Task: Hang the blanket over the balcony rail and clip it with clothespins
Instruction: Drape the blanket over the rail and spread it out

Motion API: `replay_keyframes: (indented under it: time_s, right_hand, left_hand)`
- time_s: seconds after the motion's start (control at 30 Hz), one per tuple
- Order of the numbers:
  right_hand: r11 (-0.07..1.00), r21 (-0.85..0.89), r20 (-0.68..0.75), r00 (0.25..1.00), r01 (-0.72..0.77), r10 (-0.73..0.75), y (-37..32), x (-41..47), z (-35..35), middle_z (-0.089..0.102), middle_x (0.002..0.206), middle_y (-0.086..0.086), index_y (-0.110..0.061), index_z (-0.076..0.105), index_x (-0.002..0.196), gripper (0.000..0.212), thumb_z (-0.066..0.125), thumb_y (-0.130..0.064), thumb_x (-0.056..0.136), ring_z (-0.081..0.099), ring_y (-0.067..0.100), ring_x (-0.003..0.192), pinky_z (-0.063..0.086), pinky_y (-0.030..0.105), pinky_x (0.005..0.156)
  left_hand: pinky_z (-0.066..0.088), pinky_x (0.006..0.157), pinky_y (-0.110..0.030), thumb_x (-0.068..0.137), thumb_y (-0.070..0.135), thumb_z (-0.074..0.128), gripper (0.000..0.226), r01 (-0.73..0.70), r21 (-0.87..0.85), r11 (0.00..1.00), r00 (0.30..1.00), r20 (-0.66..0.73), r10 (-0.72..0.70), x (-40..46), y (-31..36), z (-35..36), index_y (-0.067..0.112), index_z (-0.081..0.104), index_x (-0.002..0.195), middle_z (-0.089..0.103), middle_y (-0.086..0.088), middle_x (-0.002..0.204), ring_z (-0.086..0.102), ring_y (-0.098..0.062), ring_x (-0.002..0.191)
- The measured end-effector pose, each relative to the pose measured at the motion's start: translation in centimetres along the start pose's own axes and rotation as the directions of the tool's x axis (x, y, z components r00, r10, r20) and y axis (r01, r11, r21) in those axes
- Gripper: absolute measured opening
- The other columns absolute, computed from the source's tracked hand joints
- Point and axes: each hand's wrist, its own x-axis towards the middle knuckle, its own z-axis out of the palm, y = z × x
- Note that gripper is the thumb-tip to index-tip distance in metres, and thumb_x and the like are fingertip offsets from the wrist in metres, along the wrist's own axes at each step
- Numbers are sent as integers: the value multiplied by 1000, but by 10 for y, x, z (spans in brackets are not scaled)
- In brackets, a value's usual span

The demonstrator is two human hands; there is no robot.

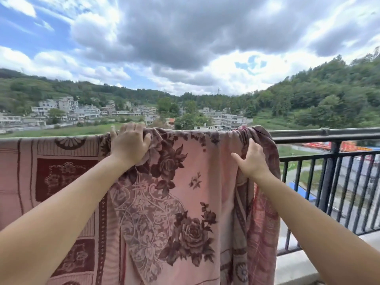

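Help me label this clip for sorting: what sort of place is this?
Probably an upper-floor home balcony outdoors: a dark metal railing with a pink floral blanket draped over it, and hillside houses beyond and below.

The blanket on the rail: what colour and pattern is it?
Dusty pink blanket with dark maroon roses and a vase motif, shown best in the head view.

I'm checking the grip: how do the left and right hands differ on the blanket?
The left hand is clenched over bunched blanket on top of the rail; the right hand sits lower, below the rail, fingers spread against a gathered fold. Both touch the blanket; neither holds a clothespin.
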Motion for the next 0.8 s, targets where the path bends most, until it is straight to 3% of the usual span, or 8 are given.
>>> replay_keyframes:
  time_s: [0.13,0.2,0.27,0.37,0.43,0.5,0.6,0.8]
  right_hand:
    - [997,35,-125,990,-68,72,17,30,-6,3,155,22,-5,1,147,88,55,-41,88,6,35,144,12,44,116]
    - [986,96,-163,976,-133,147,32,47,-12,10,154,23,-3,3,147,89,56,-41,87,11,35,143,15,44,115]
    - [972,152,-123,972,-180,199,53,64,-18,36,144,24,0,21,142,76,57,-37,87,33,37,134,32,41,105]
    - [998,63,-69,998,-7,12,68,84,-29,65,101,25,1,61,96,29,51,-26,92,59,38,99,33,31,67]
    - [985,95,-167,977,147,-130,67,102,-39,65,86,22,4,64,89,30,48,-21,94,59,32,82,27,26,61]
    - [962,151,-257,949,227,-183,59,127,-55,61,81,16,7,64,93,30,47,-18,95,53,24,76,24,22,55]
    - [952,203,-335,930,228,-152,53,178,-78,62,90,21,7,63,98,31,46,-19,95,59,31,91,31,25,65]
    - [809,584,-277,954,71,116,89,264,-101,62,111,14,-4,61,114,37,43,-29,94,58,26,100,46,32,88]
  left_hand:
    - [29,109,-46,92,47,42,55,-357,121,926,929,150,339,11,62,16,15,39,137,51,-10,133,47,-28,125]
    - [41,100,-42,91,42,48,50,-359,104,928,931,113,347,23,82,26,12,47,131,54,-11,125,49,-28,120]
    - [47,90,-41,89,32,56,38,-343,52,938,939,8,343,35,94,37,7,55,118,58,-12,115,51,-29,113]
    - [50,71,-41,86,14,61,13,-427,-27,904,895,-156,418,50,103,53,3,60,93,63,-13,93,59,-33,94]
    - [48,60,-36,85,6,59,3,-482,-6,876,857,-212,470,57,109,62,3,59,84,64,-12,83,62,-32,82]
    - [46,56,-34,85,3,58,2,-474,-6,880,854,-246,458,68,118,68,2,57,83,63,-13,81,62,-32,74]
    - [40,61,-33,89,4,52,7,-403,-45,914,869,-332,367,102,144,69,-1,56,89,63,-17,88,61,-35,77]
    - [37,69,-34,93,9,45,14,-265,-234,936,877,-461,133,171,227,64,-1,54,97,60,-19,101,56,-34,93]
